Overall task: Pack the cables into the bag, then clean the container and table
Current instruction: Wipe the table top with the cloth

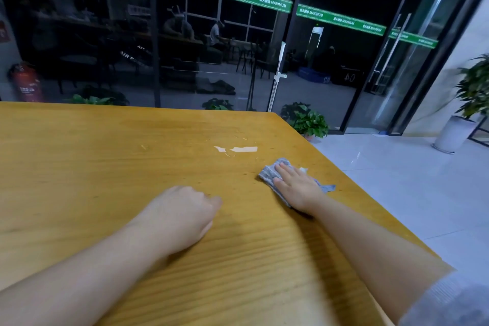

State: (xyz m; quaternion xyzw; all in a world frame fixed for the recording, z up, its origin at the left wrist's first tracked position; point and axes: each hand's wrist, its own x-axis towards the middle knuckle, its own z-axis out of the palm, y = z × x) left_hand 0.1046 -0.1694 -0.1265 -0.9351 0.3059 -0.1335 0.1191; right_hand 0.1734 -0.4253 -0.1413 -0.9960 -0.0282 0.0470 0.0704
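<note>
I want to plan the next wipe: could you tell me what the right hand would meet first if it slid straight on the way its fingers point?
Probably the pale patch on the table, beyond the right hand and cloth.

A cloth (272, 174) lay on the table (105, 156) near its right edge, toward the far right corner, with the right hand (296, 188) flat on top of it. The left hand (182, 214) rested on the table to the cloth's left and nearer the person (fingers curled under). A patch of residue (238, 149) sat just behind the cloth. Potted plants (307, 120) stood on the floor beyond the far right corner.
</note>
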